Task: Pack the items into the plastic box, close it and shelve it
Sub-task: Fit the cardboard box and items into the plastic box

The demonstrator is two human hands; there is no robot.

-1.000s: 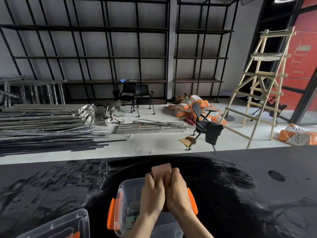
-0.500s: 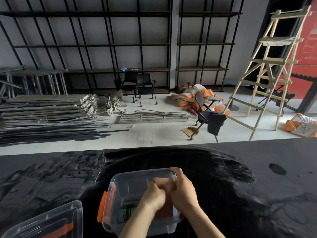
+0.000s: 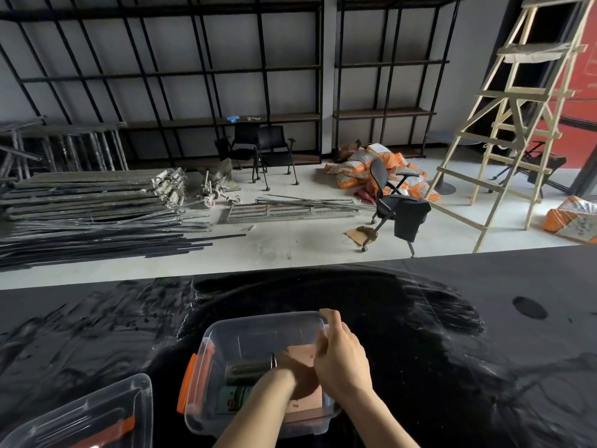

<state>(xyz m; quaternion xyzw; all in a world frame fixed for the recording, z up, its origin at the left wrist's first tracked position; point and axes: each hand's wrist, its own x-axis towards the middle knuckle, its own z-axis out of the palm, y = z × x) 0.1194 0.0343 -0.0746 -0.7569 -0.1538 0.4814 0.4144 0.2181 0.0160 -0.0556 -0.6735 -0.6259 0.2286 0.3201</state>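
A clear plastic box with orange latches sits on the black table at the bottom centre. Inside lie a dark cylinder, a green item and a flat copper-coloured board at the right side. My left hand is down inside the box, on the board. My right hand reaches over the box's right wall, fingers curled onto the same board. The board's middle is hidden under my hands.
A second clear box or lid with an orange part lies at the bottom left. The black table ends at a far edge. Beyond it are metal bars, chairs, a wooden ladder and black shelving.
Both hands have brought the copper board from above the box's far rim down into the box. The view has tilted down a little.
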